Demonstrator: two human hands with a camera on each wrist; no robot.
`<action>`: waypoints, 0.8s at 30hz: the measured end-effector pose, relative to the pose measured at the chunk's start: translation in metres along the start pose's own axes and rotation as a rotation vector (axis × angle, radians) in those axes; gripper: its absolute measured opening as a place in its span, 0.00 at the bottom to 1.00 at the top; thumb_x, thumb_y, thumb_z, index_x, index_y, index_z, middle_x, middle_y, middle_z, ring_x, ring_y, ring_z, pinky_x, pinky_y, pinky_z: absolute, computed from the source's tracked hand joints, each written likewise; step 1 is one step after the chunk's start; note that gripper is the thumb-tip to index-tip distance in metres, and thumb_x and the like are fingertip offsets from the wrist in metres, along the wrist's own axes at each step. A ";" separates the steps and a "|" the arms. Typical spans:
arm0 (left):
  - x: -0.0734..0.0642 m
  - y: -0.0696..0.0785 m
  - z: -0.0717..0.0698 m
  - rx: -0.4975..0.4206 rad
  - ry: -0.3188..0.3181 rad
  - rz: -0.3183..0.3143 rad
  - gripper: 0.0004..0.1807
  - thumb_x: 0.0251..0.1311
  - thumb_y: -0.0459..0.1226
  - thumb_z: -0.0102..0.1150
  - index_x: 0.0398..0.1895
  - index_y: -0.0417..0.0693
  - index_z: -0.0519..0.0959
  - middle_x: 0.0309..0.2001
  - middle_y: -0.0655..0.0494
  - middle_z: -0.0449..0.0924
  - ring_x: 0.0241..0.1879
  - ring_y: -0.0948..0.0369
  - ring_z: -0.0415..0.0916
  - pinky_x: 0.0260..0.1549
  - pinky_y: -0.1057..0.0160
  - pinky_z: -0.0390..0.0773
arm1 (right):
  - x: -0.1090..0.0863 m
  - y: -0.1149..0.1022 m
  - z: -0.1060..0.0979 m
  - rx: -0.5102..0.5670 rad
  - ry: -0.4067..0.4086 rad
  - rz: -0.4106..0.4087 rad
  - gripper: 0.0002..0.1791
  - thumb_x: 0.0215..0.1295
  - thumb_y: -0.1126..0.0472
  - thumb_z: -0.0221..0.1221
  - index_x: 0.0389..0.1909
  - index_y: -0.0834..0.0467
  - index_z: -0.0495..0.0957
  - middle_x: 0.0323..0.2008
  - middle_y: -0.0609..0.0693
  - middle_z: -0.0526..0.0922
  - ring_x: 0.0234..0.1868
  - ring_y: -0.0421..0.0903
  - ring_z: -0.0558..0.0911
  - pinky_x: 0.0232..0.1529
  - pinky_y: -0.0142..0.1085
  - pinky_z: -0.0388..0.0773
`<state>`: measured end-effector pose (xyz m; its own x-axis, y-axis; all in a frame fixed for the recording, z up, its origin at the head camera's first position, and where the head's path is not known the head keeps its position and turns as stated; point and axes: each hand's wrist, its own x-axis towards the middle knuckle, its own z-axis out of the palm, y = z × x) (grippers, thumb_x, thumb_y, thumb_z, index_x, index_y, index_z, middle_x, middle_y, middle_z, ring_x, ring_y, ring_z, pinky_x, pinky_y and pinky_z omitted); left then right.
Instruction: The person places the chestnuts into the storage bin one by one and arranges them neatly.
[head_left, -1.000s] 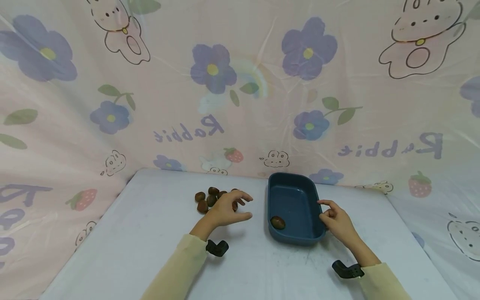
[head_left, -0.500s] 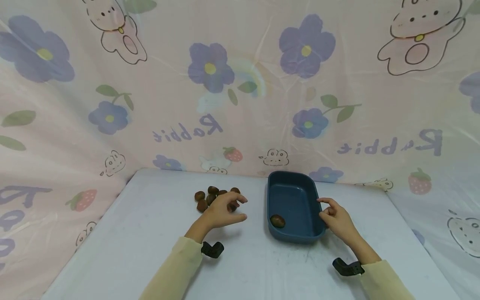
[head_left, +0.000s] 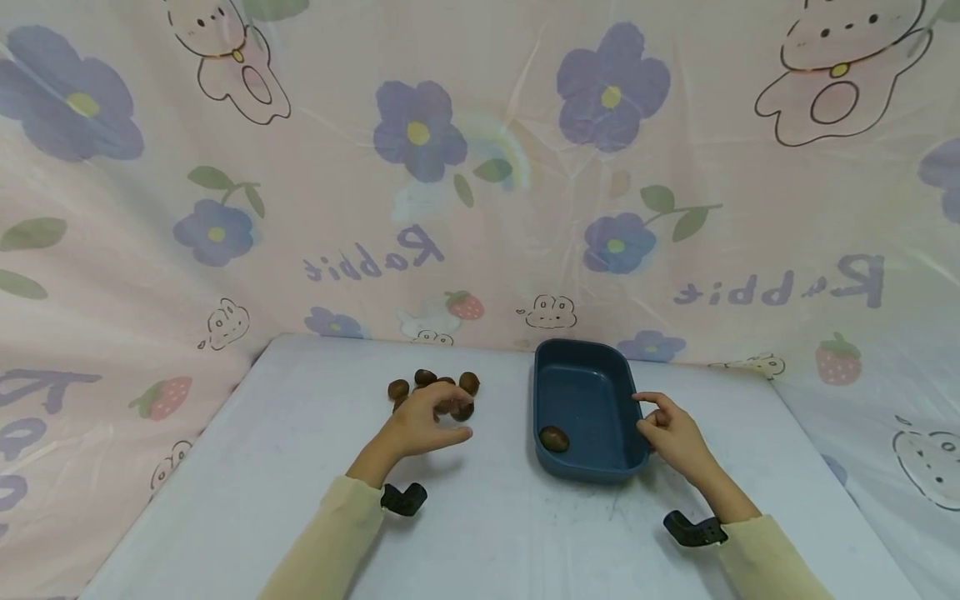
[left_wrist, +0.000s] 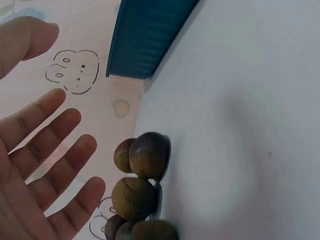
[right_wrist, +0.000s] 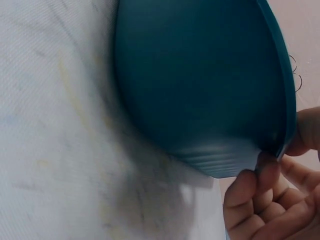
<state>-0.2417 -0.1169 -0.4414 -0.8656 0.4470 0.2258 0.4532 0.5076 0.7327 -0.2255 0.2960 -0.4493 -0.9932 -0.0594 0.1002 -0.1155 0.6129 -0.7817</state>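
Observation:
My left hand [head_left: 415, 422] hovers over the near side of a loose group of brown chestnuts [head_left: 469, 382] on the table and hides part of them. Its fingers and thumb are spread apart, with nothing held between them. In the left wrist view several chestnuts [left_wrist: 149, 156] lie beyond the fingertips, apart from the hand. To the right stands a blue rectangular box [head_left: 590, 472], with one chestnut [head_left: 555, 439] in its near left corner. My right hand [head_left: 678, 437] pinches the box's right rim; in the right wrist view the other fingers [right_wrist: 240, 192] are curled under it.
A white table [head_left: 495, 533] carries everything. Behind it hangs a pale curtain [head_left: 487, 225] printed with flowers and rabbits. A black wrist camera [head_left: 405, 498] sits on the left wrist and another black camera [head_left: 693, 529] on the right.
My left hand has moved left and slightly back toward my body, uncovering the chestnuts on the right of the group. My right hand stays at the box's rim.

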 end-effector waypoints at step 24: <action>-0.016 -0.017 -0.022 0.198 0.039 -0.170 0.24 0.44 0.47 0.73 0.48 0.56 0.80 0.45 0.56 0.80 0.41 0.59 0.76 0.43 0.58 0.76 | -0.001 -0.006 -0.001 0.007 -0.007 0.027 0.24 0.66 0.69 0.52 0.64 0.65 0.65 0.24 0.56 0.77 0.20 0.36 0.72 0.24 0.32 0.75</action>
<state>-0.2404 -0.1487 -0.4428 -0.9386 0.3163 0.1381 0.3305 0.7089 0.6230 -0.2234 0.2929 -0.4438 -0.9961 -0.0483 0.0743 -0.0883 0.6090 -0.7883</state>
